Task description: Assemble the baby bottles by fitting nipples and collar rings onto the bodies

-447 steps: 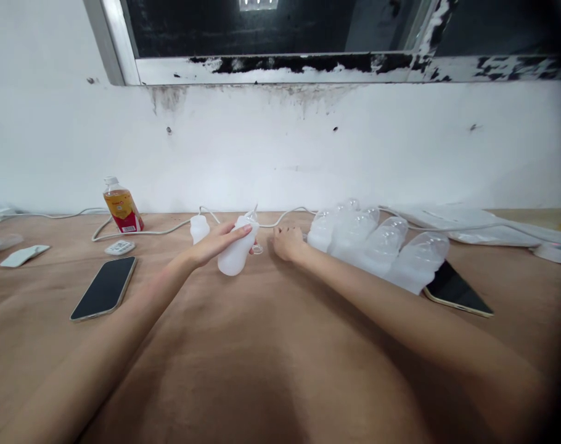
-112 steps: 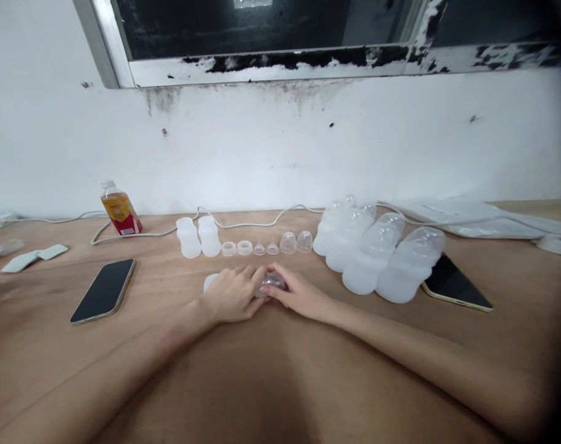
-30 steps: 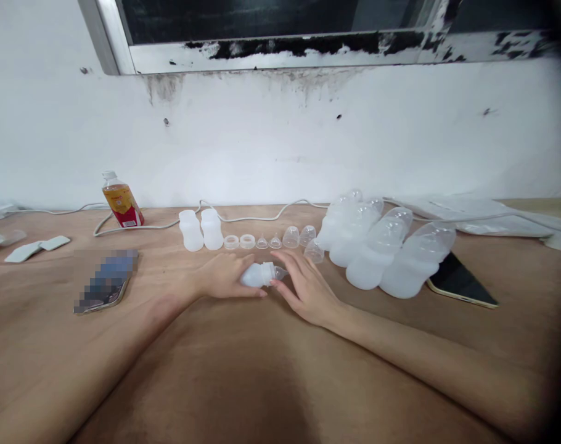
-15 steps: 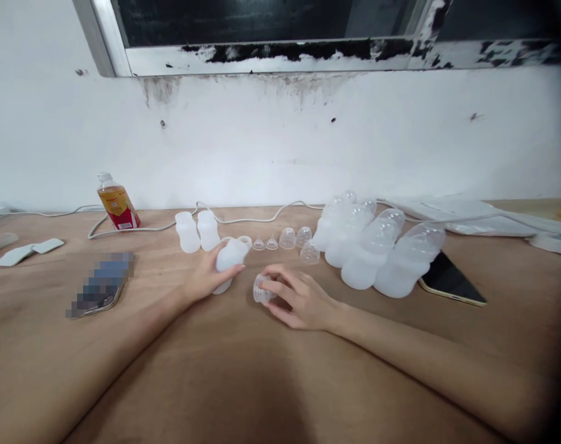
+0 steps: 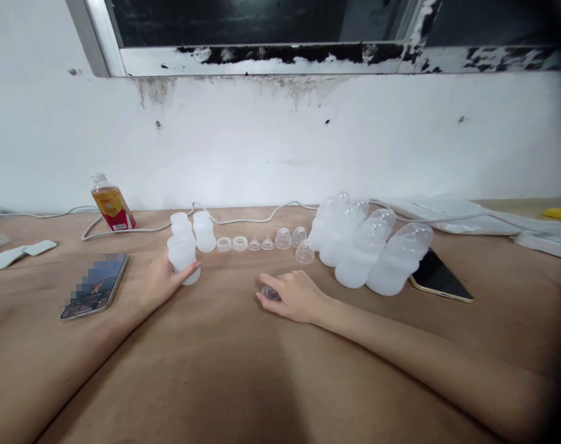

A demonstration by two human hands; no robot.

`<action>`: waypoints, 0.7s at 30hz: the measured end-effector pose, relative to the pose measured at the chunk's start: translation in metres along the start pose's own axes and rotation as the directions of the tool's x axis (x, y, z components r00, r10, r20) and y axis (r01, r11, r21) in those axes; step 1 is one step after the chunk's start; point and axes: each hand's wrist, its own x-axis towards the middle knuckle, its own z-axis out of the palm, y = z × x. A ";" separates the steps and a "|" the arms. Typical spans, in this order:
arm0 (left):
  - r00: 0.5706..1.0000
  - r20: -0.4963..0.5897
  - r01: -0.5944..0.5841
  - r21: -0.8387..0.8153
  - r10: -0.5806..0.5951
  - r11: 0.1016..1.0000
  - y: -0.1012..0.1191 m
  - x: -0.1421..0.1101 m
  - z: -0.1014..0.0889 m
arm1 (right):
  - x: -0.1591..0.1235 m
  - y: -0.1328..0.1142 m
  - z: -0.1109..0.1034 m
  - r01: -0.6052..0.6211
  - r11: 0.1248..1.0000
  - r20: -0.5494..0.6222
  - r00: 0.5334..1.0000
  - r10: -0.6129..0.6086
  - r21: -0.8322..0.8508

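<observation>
The left hand [image 5: 163,283] had its thumb and fingers closed around a milky white bottle [image 5: 183,262]. This bottle had no lid on. It was smooth and cloudy, with round bumps and a thin waist, and it stood nearly upright. It was on the left side of the work spot, just in front of another cloudy bottle [image 5: 182,224] and hid the low part of it. A third bottle [image 5: 204,233] stood beside that one, with the same bumpy shape.

The right hand [image 5: 296,296] was low over the brown table [image 5: 225,351], with its thumb and fingers curled around a small clear piece [image 5: 271,292]. That piece was shiny and see-through, but the hand hid much of it, so it may have been a cap or a soft tip.

Between the hands, farther back, sat two pale rings [image 5: 240,243], two tiny pointy tips [image 5: 267,243] and three clear round caps [image 5: 304,252]. To the right stood a bunch of capped bottles [image 5: 394,265], all cloudy below and clear on top. They were near a dark phone [image 5: 440,274]. Another phone [image 5: 95,288] lay to the left of the left hand.
</observation>
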 end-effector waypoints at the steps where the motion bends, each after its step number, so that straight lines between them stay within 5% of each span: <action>1: 1.000 0.002 0.005 0.004 -0.005 1.000 0.002 0.000 -0.003 | 0.000 0.000 0.000 -0.001 1.000 0.007 1.000 0.001 -0.016; 14: 0.998 -0.001 0.061 -0.059 -0.061 0.996 -0.009 0.005 0.001 | 0.004 0.003 -0.005 0.053 0.989 0.091 0.995 -0.041 -0.135; 21: 0.998 0.003 0.061 -0.067 -0.060 0.996 -0.008 0.006 0.002 | 0.006 0.007 -0.005 0.048 0.998 0.126 0.991 -0.042 -0.050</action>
